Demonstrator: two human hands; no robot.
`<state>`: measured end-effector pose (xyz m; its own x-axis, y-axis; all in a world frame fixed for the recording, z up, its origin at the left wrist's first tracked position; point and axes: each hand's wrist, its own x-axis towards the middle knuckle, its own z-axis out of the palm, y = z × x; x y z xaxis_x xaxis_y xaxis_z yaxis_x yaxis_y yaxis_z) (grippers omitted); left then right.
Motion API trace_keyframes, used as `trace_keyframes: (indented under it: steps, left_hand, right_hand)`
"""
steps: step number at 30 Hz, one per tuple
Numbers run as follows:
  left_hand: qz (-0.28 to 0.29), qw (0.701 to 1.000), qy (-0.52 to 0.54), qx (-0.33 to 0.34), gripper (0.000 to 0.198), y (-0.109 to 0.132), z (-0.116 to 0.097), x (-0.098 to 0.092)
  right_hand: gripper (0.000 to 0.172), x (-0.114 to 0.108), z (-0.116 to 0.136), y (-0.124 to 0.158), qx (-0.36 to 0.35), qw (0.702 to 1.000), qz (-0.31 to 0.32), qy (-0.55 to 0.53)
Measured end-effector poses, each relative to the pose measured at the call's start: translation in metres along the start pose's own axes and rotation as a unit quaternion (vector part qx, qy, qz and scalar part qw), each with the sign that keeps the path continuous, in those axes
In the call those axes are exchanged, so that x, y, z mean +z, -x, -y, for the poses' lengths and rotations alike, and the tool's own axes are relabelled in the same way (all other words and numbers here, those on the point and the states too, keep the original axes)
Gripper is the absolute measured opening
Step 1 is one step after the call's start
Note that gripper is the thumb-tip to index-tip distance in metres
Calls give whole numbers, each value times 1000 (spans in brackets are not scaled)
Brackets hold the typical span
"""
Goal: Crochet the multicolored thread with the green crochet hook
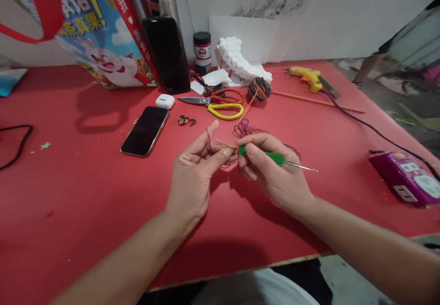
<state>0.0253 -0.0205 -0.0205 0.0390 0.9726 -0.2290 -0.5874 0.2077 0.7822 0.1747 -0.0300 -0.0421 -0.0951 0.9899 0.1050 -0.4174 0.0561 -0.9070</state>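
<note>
My right hand (pixel 275 172) is closed round the green handle of a crochet hook (pixel 277 158). One thin metal end sticks out to the right; the other points left into a small piece of multicoloured yarn work (pixel 228 148). That piece is pinched between the thumb and fingers of my left hand (pixel 195 172), with a reddish strand looped over a raised finger. Loose dark multicoloured yarn (pixel 245 129) lies just beyond my hands. Behind it sits a yarn ball (pixel 259 89), from which an orange strand runs down.
Scissors (pixel 225 110), a small yarn piece (pixel 186 120), a phone (pixel 145 131) and a white case (pixel 165 101) lie on the red table (pixel 103 204). Farther back are a bag (pixel 113 62) and a glue gun (pixel 305 78). A purple power strip (pixel 405 176) is at right.
</note>
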Motion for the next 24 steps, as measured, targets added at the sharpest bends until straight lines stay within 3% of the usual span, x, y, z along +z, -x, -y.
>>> trace_keyframes:
  steps: [3, 5, 9, 11, 14, 19, 24]
  left_hand:
    - [0, 1000, -21, -2, 61, 1, 1, 1]
    - [-5, 999, -31, -2, 68, 2, 3, 1]
    - [-33, 999, -1, -28, 78, 1, 5, 1]
    - [-38, 998, 19, -47, 81, 0, 4, 1]
    - [-21, 997, 34, -61, 79, -3, -1, -1]
    - [32, 998, 6, -51, 72, -7, -13, -5]
    - [52, 997, -26, -52, 70, -9, -21, -7]
  right_hand:
    - [9, 1, 1, 1, -17, 998, -3, 55]
    - [8, 3, -1, 3, -54, 986, -22, 154]
    - [9, 7, -11, 4, -191, 908, -28, 371]
    - [13, 6, -16, 3, -254, 870, -3, 422]
    - [21, 2, -18, 1, -306, 844, 28, 440]
    - [25, -4, -7, 2, -300, 847, 52, 436]
    - [25, -7, -4, 8, -239, 885, 24, 399]
